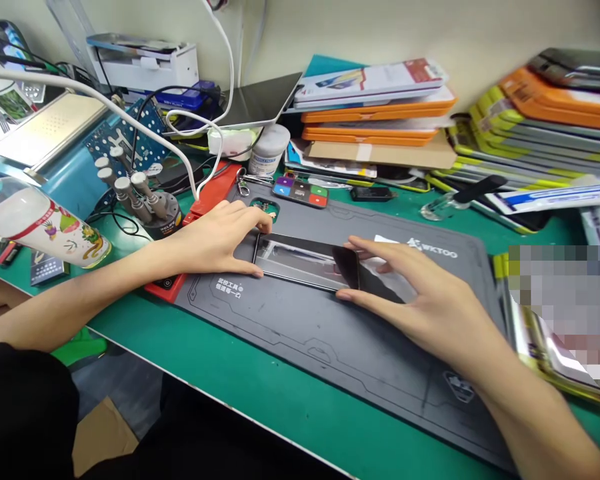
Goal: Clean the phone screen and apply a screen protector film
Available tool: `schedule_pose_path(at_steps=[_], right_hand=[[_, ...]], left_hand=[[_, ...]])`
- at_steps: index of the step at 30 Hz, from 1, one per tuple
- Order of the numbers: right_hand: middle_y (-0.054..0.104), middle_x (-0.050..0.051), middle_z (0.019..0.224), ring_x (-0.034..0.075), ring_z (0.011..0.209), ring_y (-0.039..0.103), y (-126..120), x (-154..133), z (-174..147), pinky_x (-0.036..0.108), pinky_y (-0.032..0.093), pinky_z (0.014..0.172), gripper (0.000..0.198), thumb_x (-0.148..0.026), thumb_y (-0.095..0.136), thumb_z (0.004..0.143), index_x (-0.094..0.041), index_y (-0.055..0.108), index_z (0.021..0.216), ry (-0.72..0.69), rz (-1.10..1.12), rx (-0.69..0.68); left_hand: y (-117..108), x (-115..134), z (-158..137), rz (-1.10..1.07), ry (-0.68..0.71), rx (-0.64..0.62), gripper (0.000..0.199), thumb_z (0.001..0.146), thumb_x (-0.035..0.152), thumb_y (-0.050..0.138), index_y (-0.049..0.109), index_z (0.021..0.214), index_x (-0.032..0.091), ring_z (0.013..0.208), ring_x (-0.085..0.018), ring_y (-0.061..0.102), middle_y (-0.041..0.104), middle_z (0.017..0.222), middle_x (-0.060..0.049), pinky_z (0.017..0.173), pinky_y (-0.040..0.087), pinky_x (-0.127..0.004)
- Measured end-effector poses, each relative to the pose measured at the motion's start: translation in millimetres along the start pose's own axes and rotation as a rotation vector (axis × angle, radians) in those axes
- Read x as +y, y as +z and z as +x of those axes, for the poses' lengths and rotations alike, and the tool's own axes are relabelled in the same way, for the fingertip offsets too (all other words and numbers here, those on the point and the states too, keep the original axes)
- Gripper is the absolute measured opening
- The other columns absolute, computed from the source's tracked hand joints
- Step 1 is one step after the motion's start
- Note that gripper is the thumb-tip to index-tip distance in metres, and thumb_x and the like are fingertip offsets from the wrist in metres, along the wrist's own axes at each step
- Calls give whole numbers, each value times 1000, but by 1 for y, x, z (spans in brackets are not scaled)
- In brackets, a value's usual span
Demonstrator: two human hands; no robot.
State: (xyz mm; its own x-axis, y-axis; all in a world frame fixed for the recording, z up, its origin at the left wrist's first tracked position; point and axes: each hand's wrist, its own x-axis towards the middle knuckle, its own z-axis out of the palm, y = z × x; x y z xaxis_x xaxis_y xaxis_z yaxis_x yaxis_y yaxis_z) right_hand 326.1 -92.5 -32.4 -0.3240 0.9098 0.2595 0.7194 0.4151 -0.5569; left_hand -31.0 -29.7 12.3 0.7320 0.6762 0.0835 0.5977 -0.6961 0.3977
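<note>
A smartphone point(303, 261) with a glossy, reflecting face lies lengthwise between my hands, over a dark grey work mat point(290, 327). My left hand point(225, 239) has thumb and forefinger around its left end. At the right end, my right hand point(420, 283) grips the long edges between thumb and fingers. A dark patch covers the phone's face near the right fingers; I cannot tell whether it is a reflection or a separate piece. Under the right palm, a dark, shiny area and a white scrap point(385, 241) show partly.
Behind the mat stand a white jar point(270, 150), a coloured-square case point(300, 191) and stacked orange boxes point(375, 123). A bottle point(45, 223) and a screwdriver holder point(150, 210) stand left. A brush point(460, 198) lies right, near yellow-edged packages point(525, 327). A white cable point(145, 127) arches overhead.
</note>
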Motion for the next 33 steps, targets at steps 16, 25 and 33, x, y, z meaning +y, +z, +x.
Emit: schedule_pose_path(at_steps=[16,25,33], right_hand=[[78,9,149,35,120,79,0,5,1,57,63,111,66,-74,76,97,-35,71,150,-6,19,-3],[77,10,150,36,126,78,1,6,3,58,62,115,67,-75,74,98,-34,70,151,-25,10,-17],[79,12,147,37,130,76,2,5,7,60,61,114,70,-79,70,99,-31,71,149,-72,15,2]], left_hand=[[-1,1,1,-38,-37,-11,52,90,53,90,61,121,24,131,-31,60,71,135,-8,112,45,-38],[2,-2,2,-74,-86,7,74,84,55,94,55,140,25,135,-32,61,72,140,-9,116,44,-40],[-1,-4,-1,-46,-106,-3,64,88,66,88,60,128,25,137,-32,59,69,142,-9,119,44,-42]])
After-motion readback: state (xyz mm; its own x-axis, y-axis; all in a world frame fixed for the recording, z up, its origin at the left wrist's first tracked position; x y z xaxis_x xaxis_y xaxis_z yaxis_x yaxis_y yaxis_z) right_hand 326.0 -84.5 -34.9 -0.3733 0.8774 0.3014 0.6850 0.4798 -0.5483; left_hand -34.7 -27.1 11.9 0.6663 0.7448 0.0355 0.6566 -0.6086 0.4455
